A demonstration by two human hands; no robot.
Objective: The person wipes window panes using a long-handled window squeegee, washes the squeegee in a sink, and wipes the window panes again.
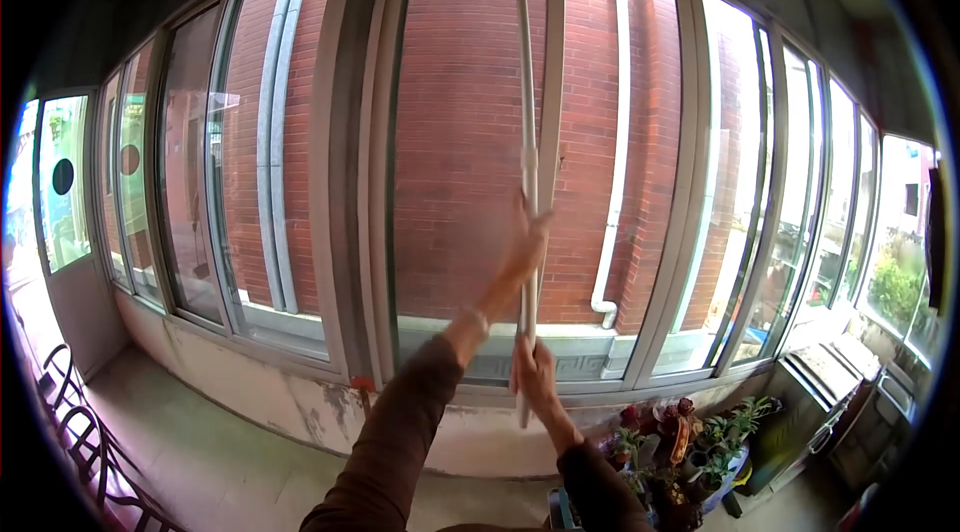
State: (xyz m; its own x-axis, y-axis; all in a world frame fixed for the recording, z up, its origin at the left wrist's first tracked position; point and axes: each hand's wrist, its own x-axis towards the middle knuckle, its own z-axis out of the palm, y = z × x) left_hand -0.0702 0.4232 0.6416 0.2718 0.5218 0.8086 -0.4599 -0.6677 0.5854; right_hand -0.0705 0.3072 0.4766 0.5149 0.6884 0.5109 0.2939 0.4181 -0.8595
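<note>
One pale pole is held upright before a window, gripped near its lower end by the closed right hand and touched higher up by the left hand, too blurred to tell how closed; a brick wall is seen beyond.

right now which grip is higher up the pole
The left grip, slightly blurred at mid-pole; the right grip sits below it, closed around the pole near its lower end.
</note>
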